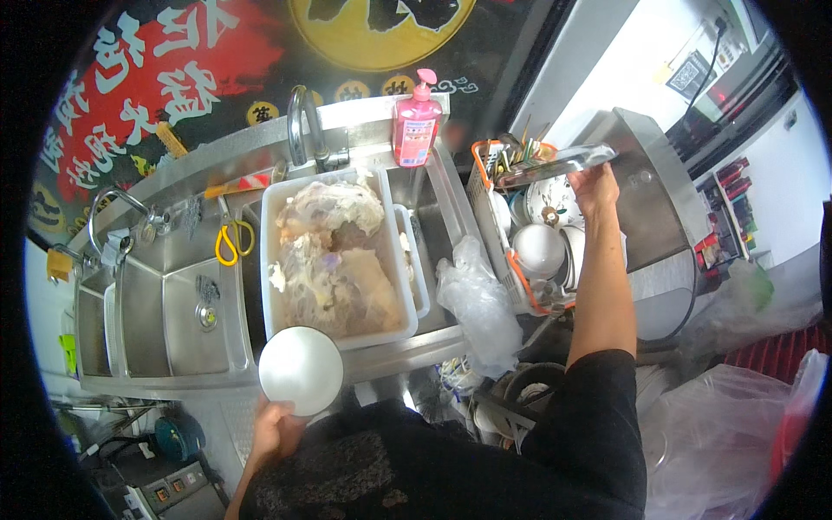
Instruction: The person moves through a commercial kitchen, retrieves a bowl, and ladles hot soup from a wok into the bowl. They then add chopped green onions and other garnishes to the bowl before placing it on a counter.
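My left hand (279, 426) grips a round white bowl or dish (301, 370) by its edge, near the front of the sink counter. Out to the right, my right hand (597, 185) holds a shiny flat tray (556, 166), metal or clear plastic, tilted over a white plastic basket with an orange rim (497, 240). Inside the basket are a white bowl (538, 250), a flower-patterned bowl (552, 198) and other dishes. Between my hands sits a white plastic tub (383, 337) with pale, meat-like chunks (338, 260) in cloudy liquid.
Yellow-handled scissors (234, 242) lie left of the tub. A pink pump bottle (416, 133) stands behind it, beside a faucet (305, 127). A clear plastic bag (481, 302) hangs over the counter's front edge. Further left is a steel sink (195, 286).
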Action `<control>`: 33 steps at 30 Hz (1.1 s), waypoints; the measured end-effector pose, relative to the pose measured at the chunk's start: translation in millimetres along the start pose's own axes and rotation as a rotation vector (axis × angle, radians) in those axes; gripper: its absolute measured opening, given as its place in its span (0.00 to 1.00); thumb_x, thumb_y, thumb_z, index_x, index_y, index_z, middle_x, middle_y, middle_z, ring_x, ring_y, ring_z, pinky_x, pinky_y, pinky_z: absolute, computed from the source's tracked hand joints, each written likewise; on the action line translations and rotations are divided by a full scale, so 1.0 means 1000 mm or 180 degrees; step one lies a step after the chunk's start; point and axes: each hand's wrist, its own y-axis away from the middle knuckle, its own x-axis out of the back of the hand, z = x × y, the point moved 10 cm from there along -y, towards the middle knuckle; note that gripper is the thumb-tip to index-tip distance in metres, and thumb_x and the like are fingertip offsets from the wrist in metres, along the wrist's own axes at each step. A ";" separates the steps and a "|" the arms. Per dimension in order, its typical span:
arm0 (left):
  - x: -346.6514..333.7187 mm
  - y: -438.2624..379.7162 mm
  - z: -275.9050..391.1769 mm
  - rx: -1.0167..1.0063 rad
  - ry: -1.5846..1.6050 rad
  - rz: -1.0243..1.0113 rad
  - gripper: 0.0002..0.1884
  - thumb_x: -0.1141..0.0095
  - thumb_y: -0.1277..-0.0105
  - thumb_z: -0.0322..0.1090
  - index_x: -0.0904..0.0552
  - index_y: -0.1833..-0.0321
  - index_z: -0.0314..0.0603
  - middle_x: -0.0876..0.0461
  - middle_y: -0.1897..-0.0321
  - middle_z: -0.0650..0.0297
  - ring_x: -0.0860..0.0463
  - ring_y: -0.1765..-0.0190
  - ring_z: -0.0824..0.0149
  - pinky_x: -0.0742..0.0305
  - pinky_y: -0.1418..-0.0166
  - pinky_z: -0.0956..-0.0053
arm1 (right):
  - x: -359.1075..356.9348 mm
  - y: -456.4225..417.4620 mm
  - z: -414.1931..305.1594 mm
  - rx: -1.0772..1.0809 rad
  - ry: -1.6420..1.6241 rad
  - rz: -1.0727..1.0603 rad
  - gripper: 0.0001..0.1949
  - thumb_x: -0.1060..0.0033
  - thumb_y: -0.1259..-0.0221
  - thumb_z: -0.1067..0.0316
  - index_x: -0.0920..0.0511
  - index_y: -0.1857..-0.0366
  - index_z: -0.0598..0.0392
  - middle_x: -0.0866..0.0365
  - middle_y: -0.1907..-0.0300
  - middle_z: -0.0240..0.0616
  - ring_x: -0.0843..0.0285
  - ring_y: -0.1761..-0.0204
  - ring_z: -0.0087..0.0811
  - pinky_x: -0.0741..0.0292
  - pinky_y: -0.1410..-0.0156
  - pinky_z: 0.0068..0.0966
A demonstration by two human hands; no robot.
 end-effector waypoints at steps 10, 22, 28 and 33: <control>0.012 0.006 0.000 0.0028 0.0048 0.0658 0.40 0.47 0.51 0.33 0.43 0.30 0.37 0.34 0.37 0.45 0.27 0.39 0.42 0.24 0.42 0.44 | -0.001 -0.033 0.068 0.1659 0.5597 -0.0527 0.15 0.49 0.37 0.61 0.26 0.49 0.51 0.20 0.54 0.44 0.22 0.53 0.46 0.22 0.50 0.39; 0.003 0.003 0.028 -0.0413 0.0372 0.1362 0.39 0.45 0.53 0.31 0.39 0.33 0.32 0.30 0.41 0.49 0.25 0.41 0.48 0.25 0.40 0.49 | -0.032 -0.049 0.112 0.2262 0.6110 -0.1497 0.20 0.43 0.42 0.58 0.27 0.46 0.52 0.25 0.48 0.43 0.27 0.48 0.40 0.31 0.40 0.38; 0.012 -0.005 0.017 -0.0139 0.0232 0.1655 0.38 0.43 0.53 0.33 0.37 0.34 0.35 0.28 0.44 0.52 0.25 0.41 0.50 0.27 0.38 0.54 | -0.045 -0.072 0.138 0.2515 0.6782 -0.1899 0.17 0.46 0.41 0.62 0.25 0.49 0.53 0.23 0.49 0.45 0.25 0.48 0.43 0.29 0.42 0.39; 0.013 -0.012 0.018 0.0083 0.0058 0.1818 0.38 0.41 0.53 0.34 0.36 0.35 0.37 0.27 0.45 0.53 0.25 0.42 0.51 0.27 0.38 0.55 | -0.054 -0.083 0.142 0.2566 0.7019 -0.2118 0.14 0.49 0.40 0.65 0.23 0.51 0.54 0.22 0.50 0.48 0.23 0.49 0.45 0.27 0.43 0.41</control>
